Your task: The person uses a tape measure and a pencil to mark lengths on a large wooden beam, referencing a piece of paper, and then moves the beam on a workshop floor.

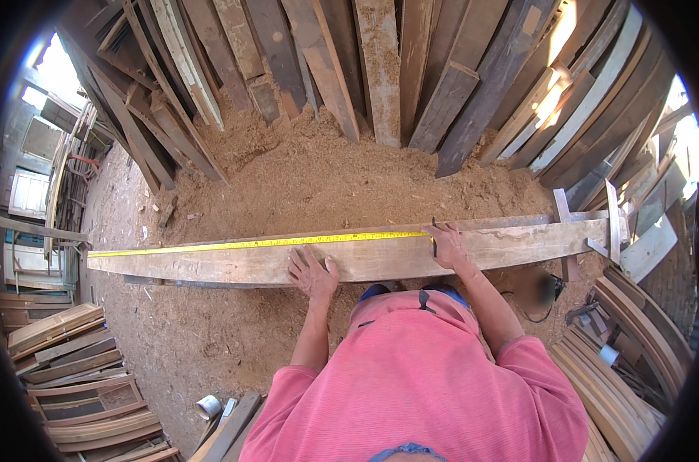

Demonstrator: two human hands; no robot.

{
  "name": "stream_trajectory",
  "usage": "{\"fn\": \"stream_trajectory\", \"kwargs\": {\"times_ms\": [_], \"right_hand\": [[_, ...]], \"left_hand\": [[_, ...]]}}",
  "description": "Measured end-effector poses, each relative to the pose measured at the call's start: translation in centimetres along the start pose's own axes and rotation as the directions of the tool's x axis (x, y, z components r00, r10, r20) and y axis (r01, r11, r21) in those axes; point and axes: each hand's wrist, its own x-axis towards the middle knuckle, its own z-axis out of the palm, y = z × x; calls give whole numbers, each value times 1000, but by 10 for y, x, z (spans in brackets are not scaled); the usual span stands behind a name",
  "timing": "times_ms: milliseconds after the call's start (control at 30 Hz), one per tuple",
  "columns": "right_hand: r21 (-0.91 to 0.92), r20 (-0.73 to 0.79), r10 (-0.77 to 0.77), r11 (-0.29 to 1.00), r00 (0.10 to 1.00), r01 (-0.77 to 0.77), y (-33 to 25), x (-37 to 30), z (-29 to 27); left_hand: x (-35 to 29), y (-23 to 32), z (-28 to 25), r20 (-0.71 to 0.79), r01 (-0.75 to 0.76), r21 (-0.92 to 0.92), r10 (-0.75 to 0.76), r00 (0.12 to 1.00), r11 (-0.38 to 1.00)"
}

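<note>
A long pale wooden plank (388,257) lies crosswise in front of me. An extended yellow tape measure (288,242) runs along its far side, from the plank's left end to my right hand. My left hand (312,271) rests open on the plank, fingers spread, the fingertips just below the tape. My right hand (449,245) is closed at the right end of the visible tape, on what appears to be its case. Dark edges show by these fingers; the rest of the case is hidden under the hand.
Beneath the plank is another board, its edge showing. Upright boards (380,69) lean in a row across the far side. Stacked lumber (80,354) lies at left, more planks (603,393) at right. Upright wooden pieces (613,223) stand at the plank's right end. Sawdust (311,177) covers the ground.
</note>
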Motion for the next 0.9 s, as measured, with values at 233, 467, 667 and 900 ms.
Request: {"fn": "stream_trajectory", "kwargs": {"times_ms": [233,467,667,900], "right_hand": [[-32,-22,-1,999,1000,0,4,-1,5],[59,-89,-69,995,994,74,46,-8,-4],[76,-93,-36,996,995,44,62,-16,-18],[87,-75,-19,996,997,26,58,-17,-23]], "left_hand": [[0,0,1,-15,-8,0,8,1000,1000],[0,-2,3,-31,-19,5,19,999,1000],[0,-3,8,-40,-33,21,33,999,999],[1,0,2,3,20,-51,-20,1000,998]]}}
